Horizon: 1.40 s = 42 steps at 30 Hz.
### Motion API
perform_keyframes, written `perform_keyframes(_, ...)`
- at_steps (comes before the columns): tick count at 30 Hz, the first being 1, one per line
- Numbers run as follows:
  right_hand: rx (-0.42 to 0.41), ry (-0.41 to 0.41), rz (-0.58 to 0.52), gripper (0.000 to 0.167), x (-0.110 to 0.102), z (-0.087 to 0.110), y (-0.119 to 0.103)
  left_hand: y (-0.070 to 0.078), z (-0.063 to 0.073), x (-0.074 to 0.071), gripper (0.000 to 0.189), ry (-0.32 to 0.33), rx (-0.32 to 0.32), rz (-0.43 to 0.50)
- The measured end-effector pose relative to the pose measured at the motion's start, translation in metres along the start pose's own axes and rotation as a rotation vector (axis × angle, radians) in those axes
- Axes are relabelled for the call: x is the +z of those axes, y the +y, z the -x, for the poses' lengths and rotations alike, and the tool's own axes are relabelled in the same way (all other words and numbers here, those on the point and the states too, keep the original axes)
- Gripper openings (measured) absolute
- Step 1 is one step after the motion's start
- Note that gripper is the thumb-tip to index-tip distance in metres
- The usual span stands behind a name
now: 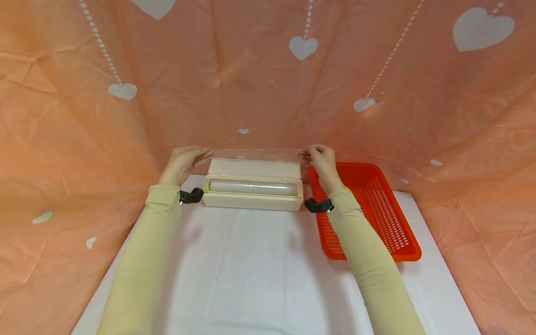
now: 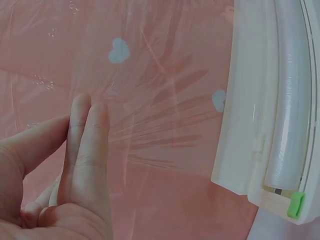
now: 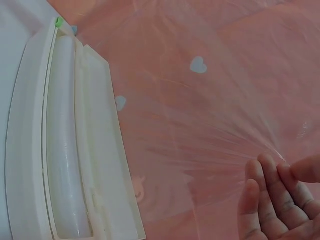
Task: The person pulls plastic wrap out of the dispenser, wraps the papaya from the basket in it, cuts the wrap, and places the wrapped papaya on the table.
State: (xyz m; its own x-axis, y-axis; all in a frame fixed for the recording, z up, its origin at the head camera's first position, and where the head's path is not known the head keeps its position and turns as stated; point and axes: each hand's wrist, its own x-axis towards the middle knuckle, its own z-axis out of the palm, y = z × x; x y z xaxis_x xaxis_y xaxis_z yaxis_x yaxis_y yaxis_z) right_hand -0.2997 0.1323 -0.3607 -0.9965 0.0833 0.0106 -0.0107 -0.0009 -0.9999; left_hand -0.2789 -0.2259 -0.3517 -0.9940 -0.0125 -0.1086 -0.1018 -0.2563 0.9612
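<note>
A thin clear sheet of cling film [image 2: 165, 145] is stretched between both hands, its upper edge a faint line in the head view. My left hand [image 1: 183, 164] pinches one corner between thumb and fingers, and creases fan out from there. At the other corner, my right hand [image 1: 322, 164] pinches the film with thumb and fingertip. Below and between the hands sits a cream cling film dispenser [image 1: 251, 201], its lid [image 1: 255, 167] tipped back. Inside lies the film roll [image 1: 253, 187]. A small green slider [image 2: 296, 205] shows at the dispenser's left end.
An orange-red perforated basket [image 1: 405, 256] stands right of the dispenser, partly under the right forearm. Something small and yellow [image 1: 347, 189] peeks out beside that sleeve. The white table [image 1: 251, 270] is bordered by a peach curtain [image 1: 259, 83] with white hearts.
</note>
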Motion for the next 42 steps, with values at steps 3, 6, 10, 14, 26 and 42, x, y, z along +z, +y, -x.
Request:
perform_keyframes(3,0.006,0.014,-0.006,0.024,-0.005,0.000,-0.001,0.004,-0.002,0.003,0.015,-0.011,-0.009,-0.034)
perform_keyframes(6,0.013,0.015,-0.017,0.025,-0.009,0.000,-0.002,0.008,-0.004,0.008,0.027,-0.002,-0.024,-0.051)
perform_keyframes(10,0.060,0.016,-0.069,0.026,-0.013,0.000,-0.003,0.012,-0.006,0.013,0.040,0.029,-0.066,-0.052)
perform_keyframes(14,0.109,0.004,-0.098,0.027,-0.014,0.000,-0.002,0.012,-0.007,0.014,0.042,0.046,-0.074,-0.048)
perform_keyframes(26,0.089,-0.028,-0.083,0.027,-0.015,-0.002,-0.005,0.014,-0.003,0.009,0.040,-0.008,-0.021,-0.112)
perform_keyframes(42,0.040,-0.029,-0.033,0.029,-0.017,-0.005,-0.012,0.023,-0.004,0.011,0.035,0.005,-0.048,-0.088)
